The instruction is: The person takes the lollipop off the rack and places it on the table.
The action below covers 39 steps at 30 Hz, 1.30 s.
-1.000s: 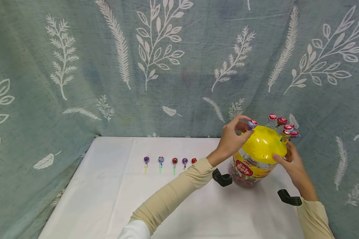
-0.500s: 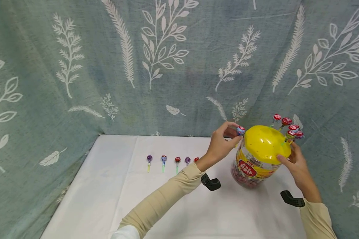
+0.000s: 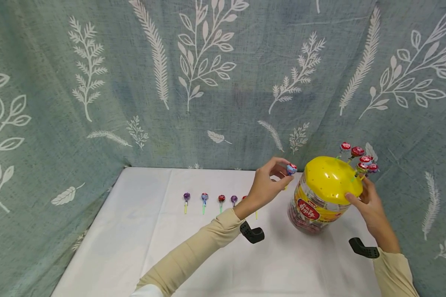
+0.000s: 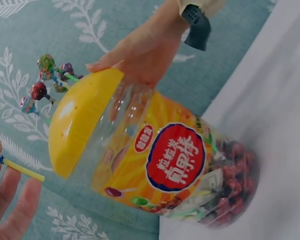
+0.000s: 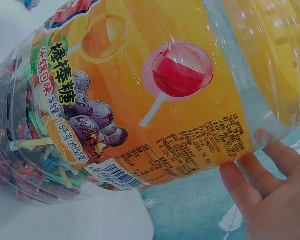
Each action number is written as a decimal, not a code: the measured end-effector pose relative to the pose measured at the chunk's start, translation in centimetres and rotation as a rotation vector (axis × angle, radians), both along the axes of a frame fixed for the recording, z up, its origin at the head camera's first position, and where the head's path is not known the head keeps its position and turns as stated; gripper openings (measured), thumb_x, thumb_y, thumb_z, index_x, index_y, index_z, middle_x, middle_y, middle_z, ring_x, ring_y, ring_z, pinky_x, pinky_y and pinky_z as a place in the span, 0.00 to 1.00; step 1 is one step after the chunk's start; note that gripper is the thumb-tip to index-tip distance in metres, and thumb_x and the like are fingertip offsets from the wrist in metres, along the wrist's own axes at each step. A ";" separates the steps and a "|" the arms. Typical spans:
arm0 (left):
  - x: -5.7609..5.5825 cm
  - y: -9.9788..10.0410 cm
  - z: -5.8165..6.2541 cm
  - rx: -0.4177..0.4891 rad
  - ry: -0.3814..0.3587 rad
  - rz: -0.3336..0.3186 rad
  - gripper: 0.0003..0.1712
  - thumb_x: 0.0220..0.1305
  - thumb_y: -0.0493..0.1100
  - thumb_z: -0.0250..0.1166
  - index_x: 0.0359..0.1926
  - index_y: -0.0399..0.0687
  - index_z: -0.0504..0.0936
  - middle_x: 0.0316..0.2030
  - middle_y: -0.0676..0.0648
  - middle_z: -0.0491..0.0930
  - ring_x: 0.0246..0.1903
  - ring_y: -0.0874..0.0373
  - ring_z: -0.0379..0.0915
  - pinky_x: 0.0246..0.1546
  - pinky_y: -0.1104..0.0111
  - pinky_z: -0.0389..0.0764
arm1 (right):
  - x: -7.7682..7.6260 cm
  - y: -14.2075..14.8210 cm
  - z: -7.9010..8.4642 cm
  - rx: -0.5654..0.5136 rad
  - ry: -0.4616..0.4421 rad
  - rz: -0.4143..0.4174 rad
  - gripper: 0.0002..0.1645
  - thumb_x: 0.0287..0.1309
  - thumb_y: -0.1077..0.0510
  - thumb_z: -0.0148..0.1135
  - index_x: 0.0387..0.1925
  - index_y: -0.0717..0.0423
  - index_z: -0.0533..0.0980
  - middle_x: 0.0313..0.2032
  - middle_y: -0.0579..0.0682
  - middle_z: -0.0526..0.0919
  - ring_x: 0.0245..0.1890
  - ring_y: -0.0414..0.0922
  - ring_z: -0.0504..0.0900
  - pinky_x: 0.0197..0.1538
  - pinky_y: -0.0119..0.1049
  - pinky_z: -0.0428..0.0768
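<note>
My left hand (image 3: pixel 264 183) pinches a lollipop (image 3: pixel 291 169) in a blue and red wrapper, just left of a big clear jar (image 3: pixel 307 209) with a domed yellow lid (image 3: pixel 328 177). Its yellow stick (image 4: pixel 24 171) points toward the lid in the left wrist view. On the jar's right side my right hand (image 3: pixel 369 212) grips near the top, thumb on the lid's edge. Its fingertips (image 5: pixel 233 180) touch the jar just below the lid in the right wrist view. Several lollipops (image 3: pixel 357 152) stand in small holes along the lid's right side.
Several lollipops (image 3: pixel 205 198) lie in a row on the white-covered table (image 3: pixel 107 247), left of the jar; my left forearm partly hides the rightmost ones. Wrapped sweets (image 4: pixel 235 175) fill the jar's bottom. A leaf-patterned curtain (image 3: pixel 238 103) hangs behind the table.
My left hand, still pinching the lollipop, has moved from over the lid's left edge leftward and down, away from the jar. The right hand keeps its grip on the jar.
</note>
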<state>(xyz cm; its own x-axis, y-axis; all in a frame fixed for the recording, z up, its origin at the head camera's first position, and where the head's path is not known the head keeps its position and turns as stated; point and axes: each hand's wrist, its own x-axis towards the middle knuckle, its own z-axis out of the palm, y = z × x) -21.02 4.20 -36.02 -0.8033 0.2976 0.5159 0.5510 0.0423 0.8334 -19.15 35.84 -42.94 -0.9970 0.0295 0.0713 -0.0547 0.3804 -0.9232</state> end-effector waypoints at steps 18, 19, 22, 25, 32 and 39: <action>1.7 -3.5 -4.0 -0.009 -0.124 -0.030 0.19 0.59 0.32 0.65 0.52 0.39 0.74 0.36 0.39 0.79 0.33 0.48 0.78 0.26 0.67 0.81 | 0.1 -0.1 -0.1 -0.016 0.007 -0.004 0.45 0.68 0.51 0.51 0.74 0.38 0.35 0.73 0.56 0.42 0.68 0.60 0.50 0.63 0.67 0.49; 1.6 -3.8 -4.4 -0.009 -0.125 -0.027 0.19 0.59 0.32 0.65 0.51 0.40 0.74 0.36 0.40 0.79 0.33 0.48 0.78 0.26 0.68 0.81 | 0.1 -0.1 -0.1 -0.013 0.005 -0.003 0.45 0.68 0.51 0.52 0.74 0.38 0.35 0.73 0.55 0.42 0.68 0.60 0.51 0.63 0.67 0.49; 1.4 -4.5 -5.6 -0.019 -0.136 -0.010 0.19 0.58 0.33 0.66 0.51 0.42 0.74 0.36 0.41 0.79 0.33 0.49 0.78 0.26 0.67 0.81 | 0.2 -0.1 0.0 0.008 0.003 0.000 0.45 0.68 0.51 0.51 0.73 0.37 0.35 0.73 0.55 0.42 0.67 0.58 0.53 0.64 0.65 0.51; 1.4 -5.2 -6.5 -0.022 -0.149 0.004 0.19 0.58 0.36 0.67 0.50 0.49 0.75 0.35 0.46 0.79 0.32 0.55 0.78 0.27 0.67 0.82 | 0.2 0.2 0.0 0.040 0.009 -0.005 0.44 0.68 0.51 0.50 0.73 0.38 0.35 0.73 0.56 0.43 0.65 0.53 0.56 0.66 0.58 0.55; 2.0 -7.4 -6.9 -0.020 -0.210 0.021 0.19 0.57 0.34 0.68 0.49 0.50 0.76 0.34 0.46 0.79 0.30 0.52 0.78 0.25 0.64 0.82 | 0.3 0.2 0.1 0.088 0.020 -0.008 0.44 0.69 0.50 0.50 0.74 0.40 0.35 0.72 0.59 0.44 0.65 0.54 0.57 0.62 0.29 0.65; 3.6 -9.6 -5.1 -0.038 -0.237 0.026 0.18 0.58 0.30 0.65 0.50 0.37 0.74 0.34 0.37 0.77 0.33 0.43 0.77 0.27 0.59 0.83 | 0.2 -0.1 0.2 0.021 -0.008 -0.001 0.45 0.68 0.49 0.50 0.73 0.38 0.34 0.73 0.59 0.43 0.67 0.56 0.54 0.67 0.56 0.53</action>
<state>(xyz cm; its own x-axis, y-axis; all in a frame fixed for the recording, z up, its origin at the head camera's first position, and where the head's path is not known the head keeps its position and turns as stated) -17.42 -5.38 -41.15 -0.9082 0.2911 0.3008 0.3384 0.0879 0.9369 -18.91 35.73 -42.70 -0.9975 0.0295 0.0638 -0.0466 0.4002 -0.9152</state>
